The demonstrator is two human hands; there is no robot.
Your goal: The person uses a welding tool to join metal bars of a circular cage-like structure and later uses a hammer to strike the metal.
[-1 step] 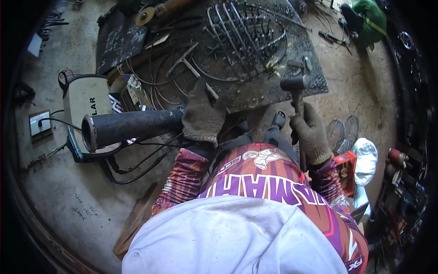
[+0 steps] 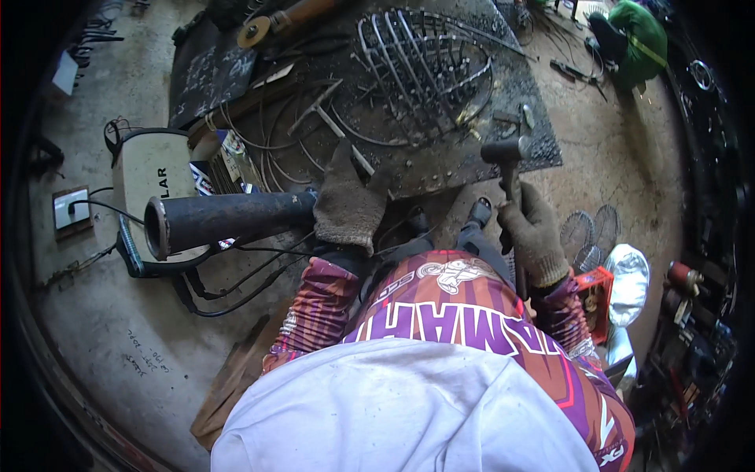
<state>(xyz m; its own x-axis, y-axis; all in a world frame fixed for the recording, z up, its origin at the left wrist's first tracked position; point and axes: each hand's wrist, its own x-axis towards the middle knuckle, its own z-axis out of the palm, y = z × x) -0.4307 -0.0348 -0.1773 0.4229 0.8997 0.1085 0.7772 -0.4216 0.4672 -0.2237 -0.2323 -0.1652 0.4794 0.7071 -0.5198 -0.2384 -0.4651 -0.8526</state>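
While the left hand (image 2: pixel 346 206), in a worn brown work glove, lies across the near end of a dark steel pipe (image 2: pixel 228 220), its fingers wrapped over the top so the grip is closed on the pipe, the pipe itself runs out toward nine o'clock with its open mouth facing the camera. At about two o'clock from that glove, the right hand (image 2: pixel 535 232), gloved the same way, is clenched tight around the handle of a hammer (image 2: pixel 507 153), whose dark head stands upright above the fist, at the near edge of a blackened metal work plate (image 2: pixel 440 169) on the floor. On the plate, toward twelve o'clock, lies a curved grille of bent steel rods (image 2: pixel 421 67), with loose wire and rod offcuts spread around it. Just behind the pipe, at ten o'clock from the left hand, sits a cream-coloured welding machine (image 2: pixel 149 169) with black cables (image 2: pixel 228 287) looping beneath it across the concrete. Farther out at nine o'clock is a white wall socket on a wooden block (image 2: pixel 71 208). At four o'clock from the right hand rest a small red box (image 2: pixel 594 303) and a crumpled silvery bag (image 2: pixel 629 283). An angle grinder (image 2: pixel 275 23) lies at eleven o'clock near the plate's far corner.
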